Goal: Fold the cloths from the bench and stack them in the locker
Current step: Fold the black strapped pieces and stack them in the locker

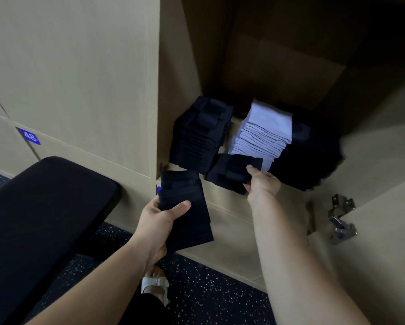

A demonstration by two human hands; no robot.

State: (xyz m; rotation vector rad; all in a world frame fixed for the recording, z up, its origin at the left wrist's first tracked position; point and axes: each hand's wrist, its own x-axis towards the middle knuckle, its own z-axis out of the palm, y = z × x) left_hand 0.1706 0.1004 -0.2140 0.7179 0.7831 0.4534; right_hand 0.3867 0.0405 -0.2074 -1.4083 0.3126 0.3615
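The left hand [159, 221] grips a folded dark cloth [187, 221], thumb curled across its face, just in front of the locker [180, 66]. The right hand [262, 184] pinches a second dark cloth [229, 170] at the locker's near edge, before the dark stack [201, 134] and the white stack [262, 132].

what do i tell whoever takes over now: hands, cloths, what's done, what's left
Left hand grips a folded dark cloth in front of the locker.
Right hand pinches a second folded dark cloth at the locker's front edge, before the white stack.
Done: dark stack and white stack stand side by side inside.
Left: set both held cloths on the dark stack, probably; no cloths show on the bench.
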